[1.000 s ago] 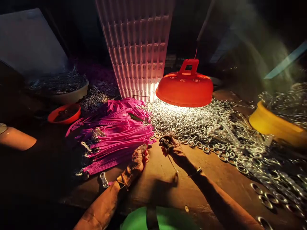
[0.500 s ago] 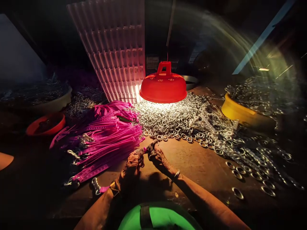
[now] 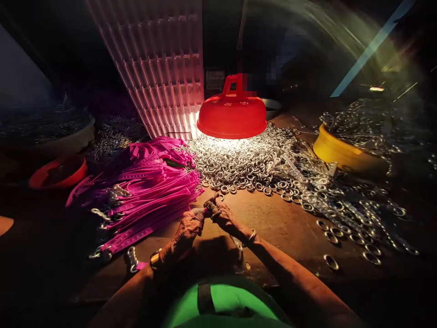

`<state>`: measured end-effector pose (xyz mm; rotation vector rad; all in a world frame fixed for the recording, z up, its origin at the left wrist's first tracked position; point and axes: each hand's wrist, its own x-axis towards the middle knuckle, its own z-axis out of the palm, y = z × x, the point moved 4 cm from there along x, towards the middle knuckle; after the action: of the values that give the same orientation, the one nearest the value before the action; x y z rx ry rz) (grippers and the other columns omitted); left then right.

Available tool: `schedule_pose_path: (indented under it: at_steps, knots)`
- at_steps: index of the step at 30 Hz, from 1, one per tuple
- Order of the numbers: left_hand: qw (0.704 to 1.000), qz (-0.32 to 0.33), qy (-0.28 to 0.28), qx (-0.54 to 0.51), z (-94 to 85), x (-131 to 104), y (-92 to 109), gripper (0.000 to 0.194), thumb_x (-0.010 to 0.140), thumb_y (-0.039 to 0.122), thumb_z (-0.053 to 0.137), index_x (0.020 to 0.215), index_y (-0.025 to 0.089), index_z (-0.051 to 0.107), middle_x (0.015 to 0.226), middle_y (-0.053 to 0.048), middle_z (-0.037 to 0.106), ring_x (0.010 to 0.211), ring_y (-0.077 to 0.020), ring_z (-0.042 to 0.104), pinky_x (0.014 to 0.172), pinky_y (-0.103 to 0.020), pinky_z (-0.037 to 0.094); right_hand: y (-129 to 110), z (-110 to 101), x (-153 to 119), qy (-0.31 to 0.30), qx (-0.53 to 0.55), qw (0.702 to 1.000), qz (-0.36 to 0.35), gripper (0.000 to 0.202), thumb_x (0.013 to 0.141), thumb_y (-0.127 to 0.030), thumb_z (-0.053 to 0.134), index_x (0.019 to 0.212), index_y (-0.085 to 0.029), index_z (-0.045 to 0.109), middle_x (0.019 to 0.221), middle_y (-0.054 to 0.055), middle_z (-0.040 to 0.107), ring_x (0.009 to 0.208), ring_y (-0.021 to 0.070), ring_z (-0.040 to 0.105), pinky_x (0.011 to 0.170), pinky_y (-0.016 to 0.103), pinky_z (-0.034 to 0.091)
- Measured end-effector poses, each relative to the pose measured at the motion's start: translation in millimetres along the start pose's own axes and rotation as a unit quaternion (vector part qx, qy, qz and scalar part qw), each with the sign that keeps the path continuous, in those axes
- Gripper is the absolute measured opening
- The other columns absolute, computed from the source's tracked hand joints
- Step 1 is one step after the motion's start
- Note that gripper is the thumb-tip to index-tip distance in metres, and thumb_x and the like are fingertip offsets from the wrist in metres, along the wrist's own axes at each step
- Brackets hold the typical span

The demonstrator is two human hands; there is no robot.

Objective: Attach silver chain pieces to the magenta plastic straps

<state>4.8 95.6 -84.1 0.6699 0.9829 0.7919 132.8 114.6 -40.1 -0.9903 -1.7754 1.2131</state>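
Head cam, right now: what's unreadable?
All in the head view:
Pink bit between left hand and right hand: mostly hidden by fingers.
Light source: hidden by the red shade.
Red bowl: contents lost in shadow.
Ribbed panel: cut off by the top edge.

You wear a pale bangle (image 3: 253, 236) on your right wrist (image 3: 245, 233), a gold-toned band (image 3: 155, 258) on your left wrist (image 3: 167, 254), dark finger coverings (image 3: 212, 208) and, seemingly, green clothing (image 3: 239, 298) with a dark strap (image 3: 205, 299)
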Motion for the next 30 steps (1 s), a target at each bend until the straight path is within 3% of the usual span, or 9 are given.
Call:
schedule_pose_path:
  at_steps: [2,4,8,11,15,19,22,27,30]
  knots:
    - [1.0,-0.014,0.015,0.01,4.7,-9.2,13.4,0.025,0.049,0.025,0.067,0.068,0.012,0.057,0.044,0.004,0.046,0.035,-0.0057,0.036,0.034,-0.018,0.018,-11.2,-1.5,-5.6,-0.067,-0.053,0.995,-0.046,0.013,0.086,-0.026,0.038,0.086,-0.018,0.048,0.073,0.002,0.051,0.066,0.0134,0.048,0.06,0.026,0.042]
    - [0.999,-0.031,0.017,0.036,11.3,-21.1,28.3,0.025,0.043,0.023,0.063,0.065,0.011,0.058,0.039,0.007,0.038,0.031,-0.0027,0.025,0.034,-0.019,0.009,-20.4,-2.4,-17.6,-0.118,-0.107,0.985,-0.065,0.022,0.085,-0.024,0.042,0.106,-0.015,0.047,0.079,0.004,0.057,0.068,0.0137,0.051,0.06,0.026,0.043]
    - [0.986,-0.061,-0.053,0.143,27.8,-45.2,43.3,0.023,0.051,0.03,0.062,0.062,0.01,0.058,0.04,0.01,0.026,0.037,-0.0015,0.014,0.039,-0.023,0.004,-30.3,2.8,-52.2,-0.155,-0.201,0.966,-0.048,0.047,0.083,-0.016,0.049,0.125,-0.01,0.03,0.088,0.008,0.063,0.063,0.0128,0.055,0.052,0.023,0.038]
    - [0.967,-0.078,-0.087,0.228,33.7,-58.8,32.6,0.032,0.067,0.042,0.061,0.063,0.01,0.057,0.045,0.008,0.026,0.042,-0.0031,0.016,0.042,-0.024,0.007,-35.5,11.2,-77.3,-0.166,-0.267,0.949,-0.028,0.035,0.086,-0.016,0.049,0.117,-0.01,0.034,0.086,0.009,0.063,0.063,0.0143,0.058,0.05,0.024,0.034]
    - [0.958,-0.088,-0.13,0.238,40.6,-77.7,11.0,0.043,0.075,0.051,0.057,0.06,0.012,0.048,0.053,0.005,0.029,0.05,-0.0055,0.02,0.047,-0.025,0.012,-38.5,18.2,-99.5,-0.187,-0.323,0.928,0.01,0.013,0.084,-0.012,0.047,0.096,-0.014,0.041,0.074,0.007,0.06,0.055,0.014,0.053,0.047,0.025,0.027]
    - [0.963,-0.153,-0.131,0.177,44.9,-95.9,4.7,0.046,0.074,0.056,0.057,0.064,0.014,0.043,0.058,0.004,0.032,0.054,-0.0071,0.025,0.049,-0.024,0.016,-35.8,15.0,-104.5,-0.185,-0.245,0.951,0.037,0.02,0.08,-0.012,0.05,0.098,-0.013,0.04,0.067,0.002,0.058,0.051,0.0107,0.046,0.048,0.023,0.03]
    - [0.97,-0.153,-0.125,0.145,44.0,-101.1,12.6,0.043,0.072,0.054,0.06,0.066,0.014,0.046,0.057,0.004,0.031,0.053,-0.0072,0.023,0.048,-0.024,0.015,-38.9,10.4,-100.5,-0.199,-0.155,0.967,-0.019,0.015,0.084,-0.013,0.046,0.099,-0.013,0.044,0.077,0.004,0.059,0.06,0.0106,0.048,0.056,0.022,0.039]
    - [0.966,-0.175,-0.159,0.104,45.8,-107.3,18.1,0.038,0.074,0.048,0.061,0.07,0.014,0.046,0.056,0.005,0.027,0.052,-0.0068,0.019,0.046,-0.024,0.013,-43.6,8.7,-104.7,-0.259,-0.134,0.956,-0.03,0.019,0.086,-0.008,0.037,0.102,-0.014,0.045,0.084,0.004,0.059,0.062,0.0094,0.047,0.057,0.022,0.037]
    - [0.962,-0.195,-0.168,0.093,50.5,-112.1,11.9,0.039,0.077,0.047,0.06,0.063,0.014,0.042,0.055,0.005,0.027,0.05,-0.0061,0.022,0.047,-0.024,0.016,-46.3,10.9,-114.5,-0.26,-0.15,0.954,0.008,0.018,0.08,-0.009,0.047,0.096,-0.015,0.042,0.077,0.002,0.057,0.057,0.0092,0.045,0.052,0.022,0.032]
